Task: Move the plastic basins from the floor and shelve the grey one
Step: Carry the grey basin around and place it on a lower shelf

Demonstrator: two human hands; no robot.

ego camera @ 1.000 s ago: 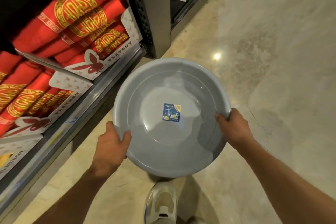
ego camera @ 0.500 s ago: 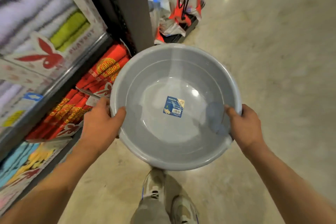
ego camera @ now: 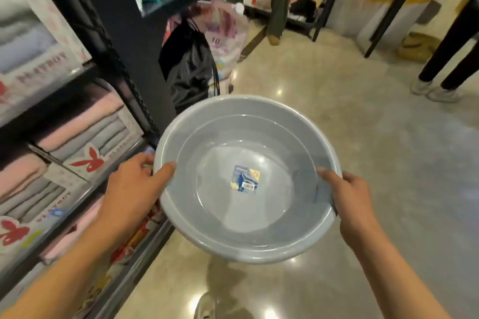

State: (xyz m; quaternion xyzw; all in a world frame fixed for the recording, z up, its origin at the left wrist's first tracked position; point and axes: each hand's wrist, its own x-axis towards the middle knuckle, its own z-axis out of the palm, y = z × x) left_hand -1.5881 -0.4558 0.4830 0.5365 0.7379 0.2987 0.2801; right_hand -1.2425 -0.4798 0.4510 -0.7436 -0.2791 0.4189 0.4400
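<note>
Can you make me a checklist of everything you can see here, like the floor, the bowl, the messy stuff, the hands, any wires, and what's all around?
Surface: shiny beige floor, bare near the person's feet.
Job's things: grey basin held up off the floor, open side up, empty apart from a blue sticker in the middle. No other basin seen.
Clutter: black bag and a patterned plastic bag at the end of the shelf unit.
Grippers: left hand and right hand grip opposite sides of the rim, thumbs inside.
Cables: nothing seen.
Surroundings: shelves of boxed folded towels on the left; another person's legs at right.
</note>
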